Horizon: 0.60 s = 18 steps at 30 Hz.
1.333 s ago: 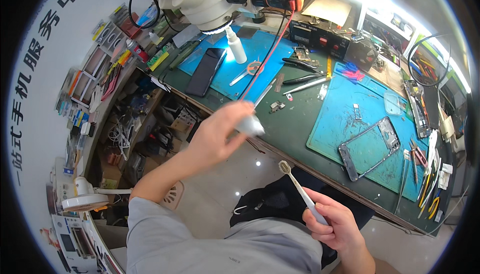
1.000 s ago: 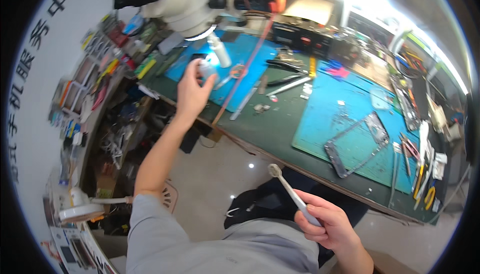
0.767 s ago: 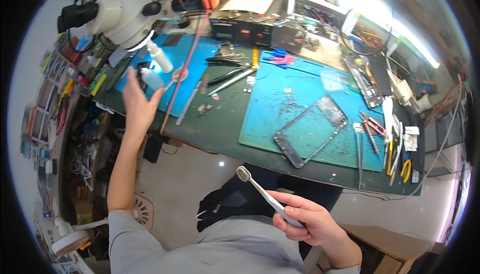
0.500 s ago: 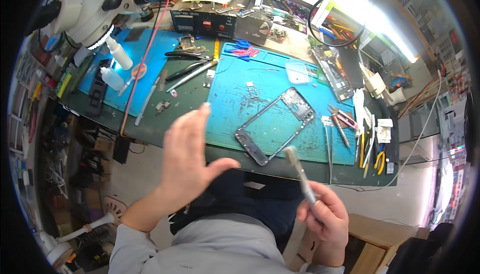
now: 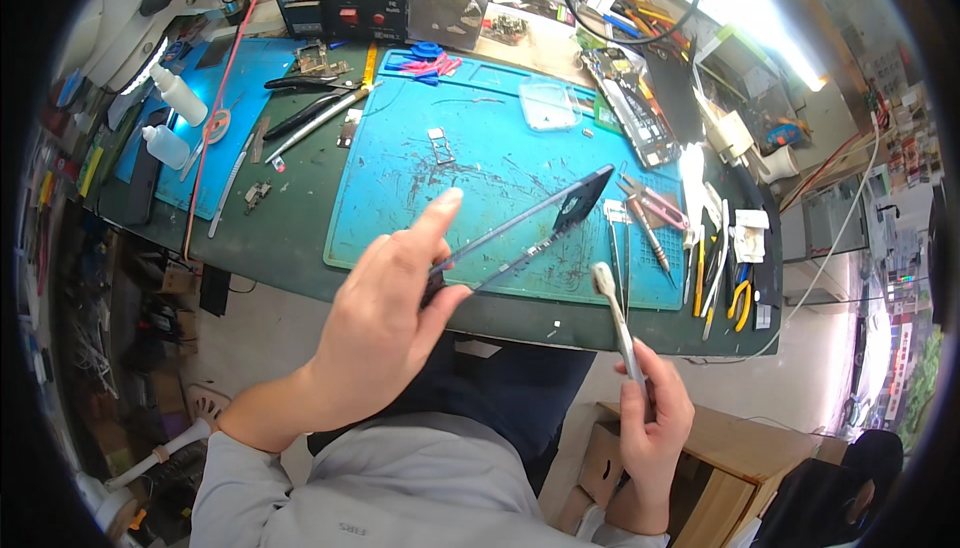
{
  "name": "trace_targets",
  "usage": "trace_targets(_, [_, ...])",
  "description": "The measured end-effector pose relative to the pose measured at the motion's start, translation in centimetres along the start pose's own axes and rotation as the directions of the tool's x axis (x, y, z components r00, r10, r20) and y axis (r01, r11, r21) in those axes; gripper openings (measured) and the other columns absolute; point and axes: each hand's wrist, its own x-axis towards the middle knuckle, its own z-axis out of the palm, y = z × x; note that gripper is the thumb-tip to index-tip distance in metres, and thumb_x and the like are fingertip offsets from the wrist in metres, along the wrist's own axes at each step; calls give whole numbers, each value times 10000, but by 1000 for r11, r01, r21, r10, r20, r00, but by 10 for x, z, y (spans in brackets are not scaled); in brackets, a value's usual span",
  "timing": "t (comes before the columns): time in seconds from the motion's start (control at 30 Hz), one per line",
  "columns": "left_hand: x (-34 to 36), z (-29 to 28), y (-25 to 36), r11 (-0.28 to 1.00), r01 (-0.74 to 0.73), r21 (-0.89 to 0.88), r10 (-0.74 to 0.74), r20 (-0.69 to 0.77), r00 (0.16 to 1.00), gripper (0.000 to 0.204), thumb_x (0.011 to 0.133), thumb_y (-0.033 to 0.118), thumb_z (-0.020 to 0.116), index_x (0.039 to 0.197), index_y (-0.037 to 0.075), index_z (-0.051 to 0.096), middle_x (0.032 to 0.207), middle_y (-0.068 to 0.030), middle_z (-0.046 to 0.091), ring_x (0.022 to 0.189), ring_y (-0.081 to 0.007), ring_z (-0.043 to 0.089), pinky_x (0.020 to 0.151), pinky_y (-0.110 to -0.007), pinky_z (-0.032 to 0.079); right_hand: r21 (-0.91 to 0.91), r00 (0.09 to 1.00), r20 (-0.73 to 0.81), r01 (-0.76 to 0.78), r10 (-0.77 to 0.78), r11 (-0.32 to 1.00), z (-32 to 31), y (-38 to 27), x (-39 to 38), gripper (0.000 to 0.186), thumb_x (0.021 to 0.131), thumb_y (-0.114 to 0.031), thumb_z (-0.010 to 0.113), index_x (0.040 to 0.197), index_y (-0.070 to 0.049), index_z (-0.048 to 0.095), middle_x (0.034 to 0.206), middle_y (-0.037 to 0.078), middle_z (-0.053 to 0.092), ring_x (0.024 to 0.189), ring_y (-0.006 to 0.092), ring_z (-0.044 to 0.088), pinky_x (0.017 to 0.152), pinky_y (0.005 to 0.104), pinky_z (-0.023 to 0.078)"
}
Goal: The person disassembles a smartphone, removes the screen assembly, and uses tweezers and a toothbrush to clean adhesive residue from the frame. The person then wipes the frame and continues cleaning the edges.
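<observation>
My left hand (image 5: pixel 385 313) grips the near left end of a dark phone frame (image 5: pixel 583 200), its thumb and fingers closed round the edge. The frame is tilted up off the blue work mat (image 5: pixel 390 213), its far end raised toward the right. Its gripped end is partly hidden by my fingers. In my right hand (image 5: pixel 655 403) is a toothbrush (image 5: pixel 622 328), held by the handle with the bristle head pointing up and away. The brush is apart from the frame, to its right. A small metal part (image 5: pixel 440 146) lies on the mat beyond the frame.
Tweezers (image 5: pixel 618 238), a screwdriver (image 5: pixel 652 236) and yellow-handled pliers (image 5: pixel 740 300) lie on the right. An opened phone (image 5: pixel 635 108) and a clear plastic box (image 5: pixel 549 105) are farther back. White bottles (image 5: pixel 180 98) and a microscope stand left. A red cable (image 5: pixel 216 98) crosses the bench.
My left hand has taken hold of the phone frame, which lay flat on the mat, and lifted it into a tilt. The toothbrush is more upright. The view has shifted.
</observation>
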Motion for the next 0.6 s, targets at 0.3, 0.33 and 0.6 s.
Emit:
trace_targets(0.3, [-6,10,-32,959,224,-175,-238,-61,969,268,1049,104,711,1293,34,624,890,-71,735,732,-139,717,642,-282,546,-333,962,-50,239,-270,912,24,-2,29,407,931,110,695,1325,10,719,1096,158,699,821,245,704,686,338,563])
trace_targets(0.33, [-4,8,-30,955,235,-179,-247,-46,968,310,1050,97,706,1335,36,599,881,-68,739,741,-137,722,651,-284,550,-343,959,-51,244,-277,907,25,-2,31,403,933,106,697,1324,8,720,1093,154,699,813,245,704,683,336,562])
trace_targets(0.6, [0,8,-27,888,359,-287,-376,-5,926,601,1060,76,673,1587,26,389,831,-68,750,740,-73,645,714,-242,501,-365,967,-21,229,-254,903,35,-4,41,403,939,80,705,1331,-9,724,1066,140,690,786,259,703,663,338,561])
